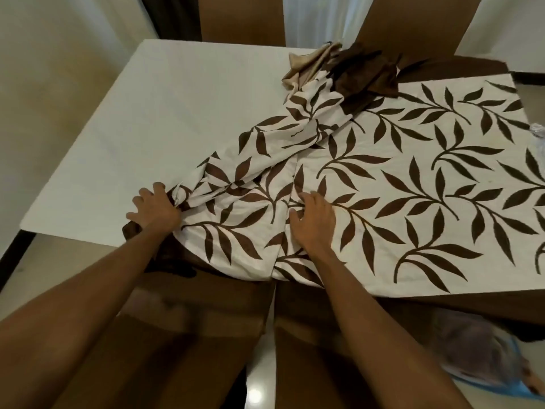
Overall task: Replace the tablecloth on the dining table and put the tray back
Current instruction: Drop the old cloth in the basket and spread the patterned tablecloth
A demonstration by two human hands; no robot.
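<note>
A cream tablecloth (pixel 413 178) with brown leaf print and a dark brown border lies flat over the right half of the white dining table (pixel 132 128). Its left part is bunched in a diagonal ridge running to the far edge, with a tan underside turned up there. My left hand (pixel 154 209) grips the gathered cloth near the table's front edge. My right hand (pixel 314 221) rests on the cloth just to the right, fingers bent against a fold. No tray is in view.
Two brown chair backs (pixel 241 19) stand behind the table. Two more chairs (pixel 188 335) sit in front of me, under my arms. A blue-rimmed object with greyish contents (pixel 483 358) lies on the floor at lower right. A clear shiny item (pixel 538 132) shows at the right edge.
</note>
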